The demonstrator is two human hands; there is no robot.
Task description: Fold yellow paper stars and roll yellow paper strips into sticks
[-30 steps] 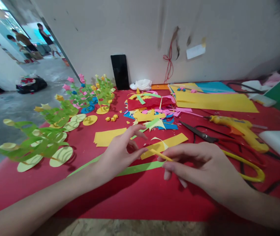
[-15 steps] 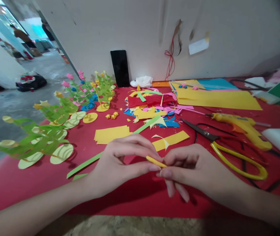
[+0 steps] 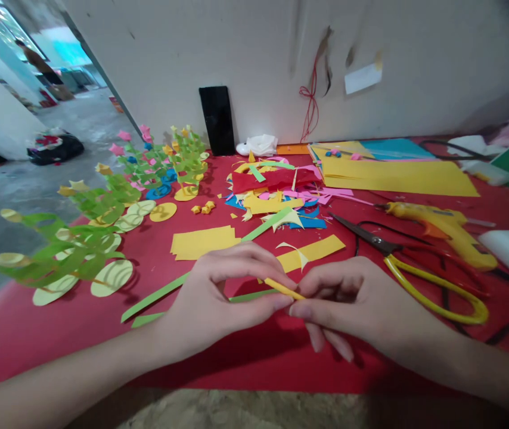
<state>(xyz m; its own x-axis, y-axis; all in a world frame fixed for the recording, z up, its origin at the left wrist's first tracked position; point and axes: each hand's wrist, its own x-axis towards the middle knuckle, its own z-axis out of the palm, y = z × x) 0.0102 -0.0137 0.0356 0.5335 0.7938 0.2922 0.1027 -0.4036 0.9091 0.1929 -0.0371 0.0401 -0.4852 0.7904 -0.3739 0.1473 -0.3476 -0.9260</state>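
My left hand (image 3: 236, 286) and my right hand (image 3: 344, 301) meet above the front of the red table. Between their thumbs and index fingers they both pinch a small yellow folded paper strip (image 3: 284, 288), seen nearly edge-on, its ends partly covered by the fingertips. Under and beside my left hand lie green paper strips (image 3: 156, 298). A yellow paper strip (image 3: 321, 252) with a pale curved scrap lies just beyond the fingers. Small folded yellow paper stars (image 3: 204, 207) sit farther back. Scissors (image 3: 415, 262) with yellow and red handles lie beside my right hand.
Paper plants (image 3: 71, 250) on round bases line the left. Behind my hands are yellow paper pieces (image 3: 203, 241) and a scrap pile (image 3: 276, 190). A yellow glue gun (image 3: 442, 229) lies right, below yellow sheets (image 3: 397, 177). A black phone (image 3: 217, 121) leans on the wall.
Both hands still pinch the yellow folded paper strip, which has tilted slightly. More of a green strip shows between the hands. The right hand's lower fingers have shifted a little to the right.
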